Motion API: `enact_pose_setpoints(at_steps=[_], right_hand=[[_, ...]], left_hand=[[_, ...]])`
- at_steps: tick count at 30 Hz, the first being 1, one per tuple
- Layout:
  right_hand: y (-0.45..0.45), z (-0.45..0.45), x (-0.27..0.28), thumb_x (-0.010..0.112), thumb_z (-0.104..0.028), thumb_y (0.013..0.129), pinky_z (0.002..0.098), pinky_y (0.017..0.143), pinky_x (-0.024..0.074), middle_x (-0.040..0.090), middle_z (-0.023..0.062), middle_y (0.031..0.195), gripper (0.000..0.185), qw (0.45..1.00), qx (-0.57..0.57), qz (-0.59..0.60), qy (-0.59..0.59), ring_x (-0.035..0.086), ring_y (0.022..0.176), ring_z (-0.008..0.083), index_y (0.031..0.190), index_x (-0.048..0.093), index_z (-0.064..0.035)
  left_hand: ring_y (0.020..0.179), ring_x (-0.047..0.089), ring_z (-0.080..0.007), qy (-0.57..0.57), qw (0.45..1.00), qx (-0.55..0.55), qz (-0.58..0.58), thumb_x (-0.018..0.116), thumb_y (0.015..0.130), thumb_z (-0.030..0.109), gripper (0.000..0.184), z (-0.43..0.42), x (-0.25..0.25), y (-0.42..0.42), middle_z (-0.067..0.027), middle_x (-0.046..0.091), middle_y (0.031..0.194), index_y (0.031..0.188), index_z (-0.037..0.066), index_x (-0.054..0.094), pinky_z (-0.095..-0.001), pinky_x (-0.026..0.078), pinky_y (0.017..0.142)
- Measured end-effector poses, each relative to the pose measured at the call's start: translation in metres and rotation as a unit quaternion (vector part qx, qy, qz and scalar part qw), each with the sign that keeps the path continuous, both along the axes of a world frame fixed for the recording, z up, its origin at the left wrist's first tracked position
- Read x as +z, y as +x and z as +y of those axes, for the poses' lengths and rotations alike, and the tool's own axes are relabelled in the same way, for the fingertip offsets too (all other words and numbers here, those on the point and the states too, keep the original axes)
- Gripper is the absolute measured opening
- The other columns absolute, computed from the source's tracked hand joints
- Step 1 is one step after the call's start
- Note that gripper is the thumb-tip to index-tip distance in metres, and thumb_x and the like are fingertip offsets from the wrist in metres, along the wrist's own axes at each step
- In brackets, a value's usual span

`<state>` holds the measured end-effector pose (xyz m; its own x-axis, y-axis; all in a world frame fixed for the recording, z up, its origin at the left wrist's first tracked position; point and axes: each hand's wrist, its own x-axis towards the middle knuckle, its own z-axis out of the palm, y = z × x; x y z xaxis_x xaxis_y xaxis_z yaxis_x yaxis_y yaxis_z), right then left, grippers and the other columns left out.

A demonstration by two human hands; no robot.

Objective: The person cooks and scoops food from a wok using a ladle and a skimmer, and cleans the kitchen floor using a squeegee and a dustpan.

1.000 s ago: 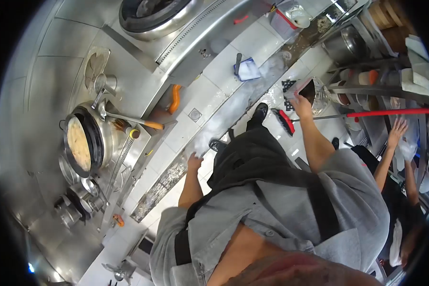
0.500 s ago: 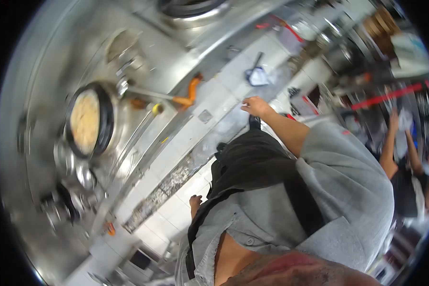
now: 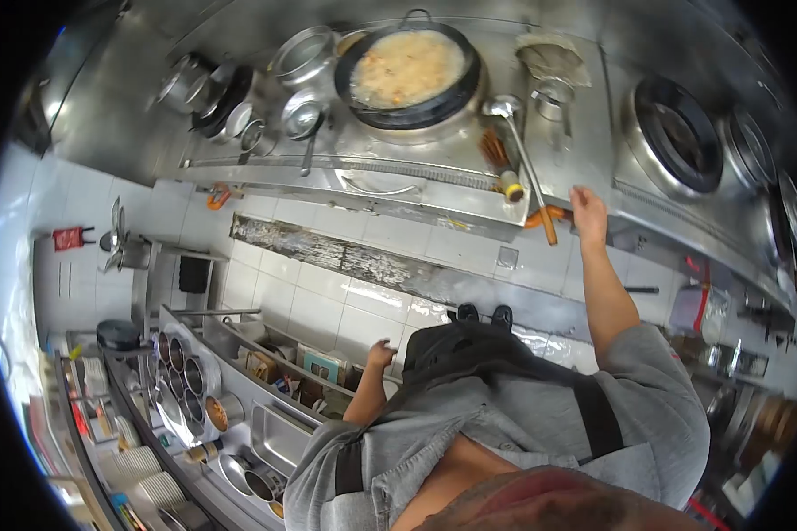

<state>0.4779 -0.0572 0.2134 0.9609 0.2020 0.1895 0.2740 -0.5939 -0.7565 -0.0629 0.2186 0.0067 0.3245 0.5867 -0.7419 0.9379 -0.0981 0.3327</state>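
Fingers [image 3: 577, 192] of the right hand [image 3: 589, 218] are partly bent, with nothing visible in them; in the head view they hover near the front edge of the counter [image 3: 584, 146], and contact cannot be confirmed. The ladle [image 3: 526, 161] lies just beside them, bowl near the wok [image 3: 421, 117], handle overhanging the front edge. The left hand [image 3: 381, 355] hangs low, well apart from the counter, loosely curled with nothing visible in its grasp.

Risk 1: accidental contact with the overhanging handle could lever the ladle off the edge, disturbing the brush [image 3: 494, 149] alongside. Risk 2: the pale, frothy contents [image 3: 407, 66] of the wok are probably hot; a knock to its rim could cause spillage and scalding. Risk 3: the floor tiles [image 3: 314, 310] shine and may be wet; hurried footwork could cause a slip.
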Motion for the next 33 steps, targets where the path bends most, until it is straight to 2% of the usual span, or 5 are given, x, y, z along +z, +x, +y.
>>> enact_pose_setpoints(at_steps=[11, 13, 17, 20, 33], right_hand=[[0.012, 0.055, -0.095, 0.056, -0.012, 0.074, 0.0493, 0.075, 0.0444, 0.059, 0.0263, 0.088, 0.038, 0.958, 0.087, 0.088, -0.258, 0.055, 0.086, 0.0439, 0.109, 0.045, -0.0032], [0.016, 0.069, -0.071, 0.054, -0.011, 0.075, 0.0494, 0.076, 0.0435, 0.058, 0.0273, 0.087, 0.032, 0.959, 0.069, 0.074, -0.264, 0.054, 0.087, 0.0447, 0.106, 0.048, -0.0014], [-0.005, 0.094, -0.021, 0.049, -0.01, 0.076, 0.0417, 0.052, 0.0449, 0.057, 0.0178, 0.067, 0.015, 0.983, 0.047, 0.099, -0.149, 0.056, 0.057, 0.0325, 0.086, 0.051, 0.0007], [-0.029, 0.111, -0.016, 0.047, -0.009, 0.075, 0.0288, 0.031, 0.0334, 0.046, 0.0058, 0.054, 0.007, 0.977, 0.002, 0.21, -0.039, 0.044, 0.036, 0.0131, 0.076, 0.047, -0.0016], [-0.007, 0.202, -0.005, 0.057, -0.007, 0.081, 0.0232, 0.03, 0.0304, 0.04, -0.0006, 0.056, 0.016, 0.941, -0.078, 0.222, 0.245, 0.037, 0.035, 0.0087, 0.084, 0.042, -0.0069]], left_hand=[[0.098, 0.059, -0.022, -0.072, 0.8, -0.573, 0.162, 0.064, 0.071, 0.028, 0.036, 0.014, -0.002, -0.117, -0.0111, 0.063, 0.102, 0.102, 0.009, 0.063, -0.0338, 0.051, 0.077], [0.095, 0.06, -0.0228, -0.167, 0.948, 0.175, 0.204, 0.063, 0.074, 0.028, 0.031, 0.043, -0.016, -0.097, -0.0091, 0.064, 0.096, 0.097, 0.008, 0.064, -0.0345, 0.05, 0.078], [0.078, 0.06, -0.0305, 0.101, 0.97, -0.219, 0.033, 0.054, 0.081, 0.031, 0.026, 0.134, -0.031, -0.048, -0.0119, 0.063, 0.08, 0.077, 0.007, 0.062, -0.0422, 0.047, 0.069], [0.059, 0.054, -0.0163, 0.011, 0.897, 0.337, -0.286, 0.051, 0.074, 0.032, 0.029, 0.222, -0.023, 0.025, -0.009, 0.059, 0.064, 0.065, 0.005, 0.058, -0.0324, 0.044, 0.056], [0.072, 0.063, -0.0189, 0.063, 0.866, 0.315, -0.383, 0.057, 0.08, 0.023, 0.034, 0.525, 0.157, 0.349, -0.0116, 0.063, 0.08, 0.102, -0.003, 0.057, -0.0294, 0.051, 0.055]])
